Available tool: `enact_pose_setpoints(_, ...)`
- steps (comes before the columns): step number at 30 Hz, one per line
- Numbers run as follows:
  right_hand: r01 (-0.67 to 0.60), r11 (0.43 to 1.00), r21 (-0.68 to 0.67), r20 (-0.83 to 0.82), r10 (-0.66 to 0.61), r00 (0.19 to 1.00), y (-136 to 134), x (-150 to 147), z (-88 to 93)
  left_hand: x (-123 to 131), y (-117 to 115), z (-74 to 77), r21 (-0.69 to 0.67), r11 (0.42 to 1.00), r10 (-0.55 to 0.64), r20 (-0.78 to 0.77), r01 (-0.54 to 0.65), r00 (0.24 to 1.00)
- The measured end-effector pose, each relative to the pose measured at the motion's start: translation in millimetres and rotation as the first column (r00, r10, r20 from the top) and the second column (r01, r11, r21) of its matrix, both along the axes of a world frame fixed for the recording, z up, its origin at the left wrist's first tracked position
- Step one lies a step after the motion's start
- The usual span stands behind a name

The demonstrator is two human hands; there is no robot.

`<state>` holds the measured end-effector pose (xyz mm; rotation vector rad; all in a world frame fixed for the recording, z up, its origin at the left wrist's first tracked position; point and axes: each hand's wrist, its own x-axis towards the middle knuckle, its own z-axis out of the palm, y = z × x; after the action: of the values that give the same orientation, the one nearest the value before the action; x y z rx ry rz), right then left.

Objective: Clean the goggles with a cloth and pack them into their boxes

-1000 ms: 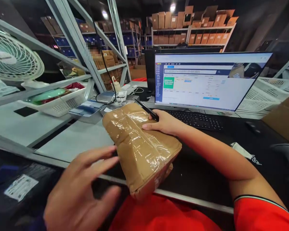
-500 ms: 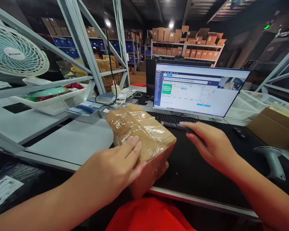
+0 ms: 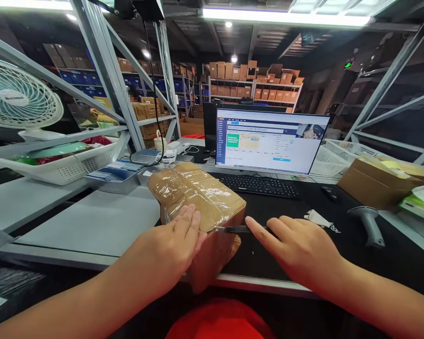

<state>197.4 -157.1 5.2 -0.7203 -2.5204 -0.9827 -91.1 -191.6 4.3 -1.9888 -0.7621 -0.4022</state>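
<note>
A brown parcel [image 3: 201, 197] wrapped in clear tape lies on the desk's front edge, its near end hanging over. My left hand [image 3: 173, 242] rests flat on the parcel's near top, fingers together and pressing it down. My right hand [image 3: 297, 249] grips a thin knife [image 3: 233, 229], index finger stretched along it, and the blade tip touches the parcel's right edge.
A monitor [image 3: 268, 141] and black keyboard [image 3: 259, 185] stand behind the parcel. A barcode scanner [image 3: 369, 223], a mouse [image 3: 329, 193] and an open cardboard box [image 3: 378, 181] lie to the right. A fan [image 3: 17, 101], white basket [image 3: 61, 167] and grey shelf frame stand left.
My left hand came down onto the parcel and stays pressing it. My right hand left the parcel's top, swung right with the knife, then brought the blade back against the parcel's right edge.
</note>
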Motion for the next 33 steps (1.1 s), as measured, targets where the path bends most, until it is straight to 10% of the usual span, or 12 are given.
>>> enact_pose_setpoints(5, 0.341, 0.940, 0.012, 0.021, -0.341, 0.940, 18.7, 26.8, 2.5, -11.0, -4.8, -5.5, -0.024, 1.000, -0.005, 0.015, 0.006, 1.000)
enact_pose_setpoints(15, -0.029, 0.998, -0.052, -0.087, 0.024, 0.996, -20.9, -8.3, -2.4, -7.3, -4.3, 0.8, -0.031, 0.999, -0.008, 0.016, 0.008, 1.000)
enact_pose_setpoints(33, 0.261, 0.964, 0.050, -0.098, -0.255, 0.962, 8.9, 23.7, -9.4, -32.9, -8.5, -1.4, -0.039, 0.999, -0.037, 0.020, 0.038, 0.999)
